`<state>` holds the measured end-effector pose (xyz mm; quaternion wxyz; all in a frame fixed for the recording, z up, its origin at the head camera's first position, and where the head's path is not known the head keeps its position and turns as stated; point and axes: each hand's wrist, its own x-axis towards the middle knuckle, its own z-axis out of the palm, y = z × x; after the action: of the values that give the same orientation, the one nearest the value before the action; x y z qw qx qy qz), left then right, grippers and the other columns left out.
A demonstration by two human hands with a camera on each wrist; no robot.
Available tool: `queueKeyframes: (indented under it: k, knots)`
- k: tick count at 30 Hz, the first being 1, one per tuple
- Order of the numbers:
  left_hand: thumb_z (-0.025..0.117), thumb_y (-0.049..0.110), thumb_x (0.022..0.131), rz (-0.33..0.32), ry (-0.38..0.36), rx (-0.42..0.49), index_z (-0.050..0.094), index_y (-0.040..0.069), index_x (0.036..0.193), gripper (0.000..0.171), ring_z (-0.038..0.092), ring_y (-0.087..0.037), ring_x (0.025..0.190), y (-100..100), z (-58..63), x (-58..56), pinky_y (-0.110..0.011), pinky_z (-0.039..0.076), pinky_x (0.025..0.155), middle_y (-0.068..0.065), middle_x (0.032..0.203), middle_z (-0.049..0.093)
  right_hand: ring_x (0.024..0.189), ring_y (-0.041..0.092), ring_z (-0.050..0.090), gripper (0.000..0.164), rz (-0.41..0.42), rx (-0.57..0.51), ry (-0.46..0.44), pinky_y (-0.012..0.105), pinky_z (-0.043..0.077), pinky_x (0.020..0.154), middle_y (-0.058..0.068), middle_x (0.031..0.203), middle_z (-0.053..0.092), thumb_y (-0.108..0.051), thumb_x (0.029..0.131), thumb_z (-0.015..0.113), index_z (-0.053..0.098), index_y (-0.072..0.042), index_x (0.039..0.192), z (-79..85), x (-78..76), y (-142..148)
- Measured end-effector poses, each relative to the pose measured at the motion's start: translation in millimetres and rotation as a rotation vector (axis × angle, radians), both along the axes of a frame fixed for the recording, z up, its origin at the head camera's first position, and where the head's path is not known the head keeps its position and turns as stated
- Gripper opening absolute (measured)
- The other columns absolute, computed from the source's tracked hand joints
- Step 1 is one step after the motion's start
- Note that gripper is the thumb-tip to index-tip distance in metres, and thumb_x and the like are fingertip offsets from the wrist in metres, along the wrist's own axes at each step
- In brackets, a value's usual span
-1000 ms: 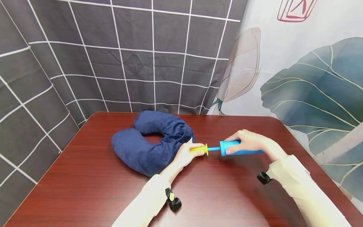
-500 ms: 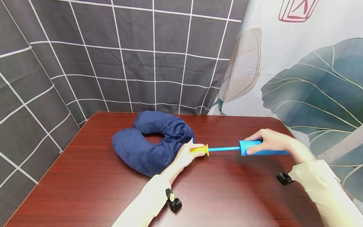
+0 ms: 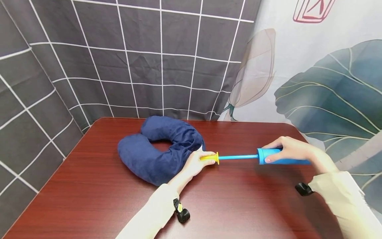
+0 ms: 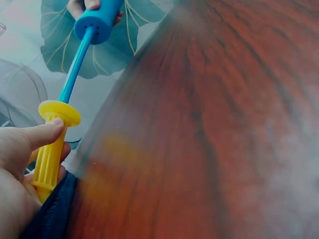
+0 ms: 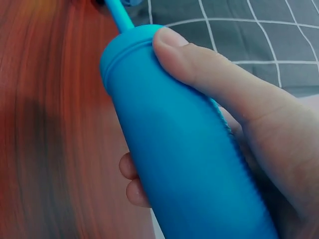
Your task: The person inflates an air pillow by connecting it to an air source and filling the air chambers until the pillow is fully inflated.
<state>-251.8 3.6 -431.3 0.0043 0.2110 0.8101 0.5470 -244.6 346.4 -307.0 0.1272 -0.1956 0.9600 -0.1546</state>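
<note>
1. A shiny red-brown table (image 3: pixel 89 199) is below both hands.
2. A soft, dark blue, U-shaped pillow (image 3: pixel 138 157) lies on the table.
3. The blue pump tube (image 5: pixel 169 134) is over the table's right side, and the right hand (image 3: pixel 290 148) grips it.
4. The left hand (image 3: pixel 194 162) holds the yellow handle (image 4: pixel 48 162), close by the pillow.
5. A thin blue rod (image 3: pixel 237 157) joins handle and tube.

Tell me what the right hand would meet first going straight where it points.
Probably the round flange on the ribbed yellow plastic handle, straight along the slim blue rod; depth is unclear.
</note>
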Motion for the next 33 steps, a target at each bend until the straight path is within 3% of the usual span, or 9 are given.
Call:
queueKeyframes:
  k: [6, 22, 28, 33]
  knots:
    - [0.076, 0.015, 0.085, -0.002, -0.002, 0.006, 0.073, 0.007, 0.116, 0.032, 0.065, -0.026, 0.109, -0.5, -0.3, -0.1, -0.024, 0.05, 0.092, -0.011, 0.115, 0.074, 0.082, 0.008, 0.061, 0.058, 0.047, 0.014, -0.026, 0.026, 0.051, 0.069, -0.008, 0.1, 0.074, -0.052, 0.077, 0.079, 0.072, -0.016, 0.122, -3.5, -10.2, -22.6]
    - [0.075, 0.013, 0.085, 0.0, -0.036, 0.039, 0.073, 0.005, 0.116, 0.032, 0.067, -0.026, 0.11, 0.0, 0.8, 1.2, -0.024, 0.05, 0.094, -0.012, 0.116, 0.073, 0.087, 0.011, 0.063, 0.054, 0.134, -0.019, -0.086, 0.028, 0.053, 0.074, -0.005, 0.103, 0.075, -0.053, 0.08, 0.076, 0.073, -0.016, 0.12, -28.3, -35.7, -89.5]
    - [0.074, 0.01, 0.086, 0.006, -0.109, 0.099, 0.071, 0.004, 0.119, 0.034, 0.068, -0.025, 0.113, -0.7, 1.2, 1.6, -0.028, 0.05, 0.099, -0.012, 0.12, 0.072, 0.088, 0.01, 0.063, 0.052, 0.179, -0.01, -0.077, 0.027, 0.054, 0.077, -0.006, 0.102, 0.075, -0.054, 0.08, 0.075, 0.073, -0.02, 0.12, -31.7, -41.1, -118.1]
    - [0.074, 0.011, 0.087, 0.001, -0.1, 0.107, 0.071, 0.003, 0.119, 0.034, 0.067, -0.026, 0.114, -0.5, 0.6, 1.5, -0.028, 0.051, 0.099, -0.013, 0.119, 0.072, 0.087, 0.009, 0.063, 0.053, 0.163, -0.003, -0.066, 0.027, 0.054, 0.077, -0.007, 0.102, 0.075, -0.054, 0.079, 0.076, 0.073, -0.021, 0.12, -32.8, -39.5, -123.4]
